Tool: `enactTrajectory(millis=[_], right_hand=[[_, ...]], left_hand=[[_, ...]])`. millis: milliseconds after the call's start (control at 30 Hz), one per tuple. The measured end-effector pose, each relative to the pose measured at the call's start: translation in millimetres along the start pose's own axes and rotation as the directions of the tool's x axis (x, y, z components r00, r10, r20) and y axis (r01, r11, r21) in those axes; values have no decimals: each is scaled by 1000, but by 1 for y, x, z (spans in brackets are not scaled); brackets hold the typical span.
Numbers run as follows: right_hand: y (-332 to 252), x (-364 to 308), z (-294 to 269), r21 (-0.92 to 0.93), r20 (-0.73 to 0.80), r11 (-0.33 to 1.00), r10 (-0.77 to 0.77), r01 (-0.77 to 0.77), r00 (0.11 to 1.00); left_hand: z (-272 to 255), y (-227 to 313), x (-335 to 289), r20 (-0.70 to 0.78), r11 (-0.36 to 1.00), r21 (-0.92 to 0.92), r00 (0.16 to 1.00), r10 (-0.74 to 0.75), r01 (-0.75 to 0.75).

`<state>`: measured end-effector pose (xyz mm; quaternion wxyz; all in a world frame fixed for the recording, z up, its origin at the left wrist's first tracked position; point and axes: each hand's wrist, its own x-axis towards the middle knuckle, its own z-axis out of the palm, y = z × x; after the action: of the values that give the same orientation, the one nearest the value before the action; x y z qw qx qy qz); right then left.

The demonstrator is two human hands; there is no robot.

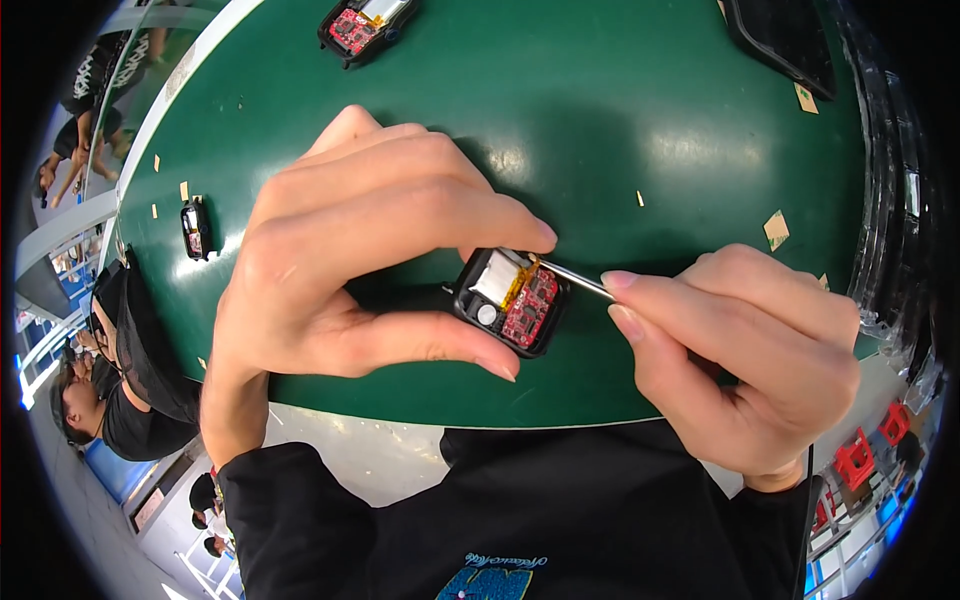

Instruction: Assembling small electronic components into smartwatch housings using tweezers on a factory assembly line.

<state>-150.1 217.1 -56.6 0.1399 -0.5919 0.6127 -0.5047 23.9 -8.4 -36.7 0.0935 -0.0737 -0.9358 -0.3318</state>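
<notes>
1. Lying at the far left of the smooth green bench (pixel 680 130), a small black device (pixel 195 230) bares its insides; a careless wide swing from you could knock it. Its rounded shell looks like plastic.
2. Your left hand (pixel 345 235) pinches the open black device (pixel 512 300) by opposite edges, thumb below and index finger above, over the bench. Uneven squeezing could make its hard, round-cornered casing pivot or slip free.
3. Inside that casing, a silver pouch (pixel 497 276), sheened like foil, sits against yellow tape (pixel 520 288); a stray jab from you could dent or pierce the pouch, or tear the thin, glossy tape.
4. Just right of the tape lies a red circuit board (pixel 530 310), flat and crowded with tiny parts; sideways scraping could loosen one.
5. A slim metal tool (pixel 575 277), straight and bright, reaches the casing's upper right edge; exact tip contact is too small to tell. Levering too hard could make it skid.
6. Your right hand (pixel 750 350) pinches the tool between thumb and index finger; its narrow shaft could roll, sending the tip astray.
</notes>
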Motion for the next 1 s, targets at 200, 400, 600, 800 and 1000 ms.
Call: enactTrajectory(millis=[200, 400, 600, 800, 1000], right_hand=[[-3, 1, 4, -4, -6, 1000, 21, -21, 1000], [-5, -2, 1, -32, -1, 999, -7, 7, 1000], [-5, -3, 4, -17, -54, 1000, -26, 25, 998], [-16, 2, -12, -75, -35, 996, 54, -57, 998], [-16, -1, -18, 96, -224, 985, 161, -143, 961]], left_hand=[[-4, 4, -4, 15, 999, 35, 1000, 19, -20], [-1, 4, -1, 3, 1000, 25, 1000, 12, -12], [-3, 7, -4, 9, 999, 22, 999, -33, 32], [-4, 10, -2, -8, 997, 34, 998, -68, 68], [-1, 25, 10, -34, 990, 119, 996, -78, 82]])
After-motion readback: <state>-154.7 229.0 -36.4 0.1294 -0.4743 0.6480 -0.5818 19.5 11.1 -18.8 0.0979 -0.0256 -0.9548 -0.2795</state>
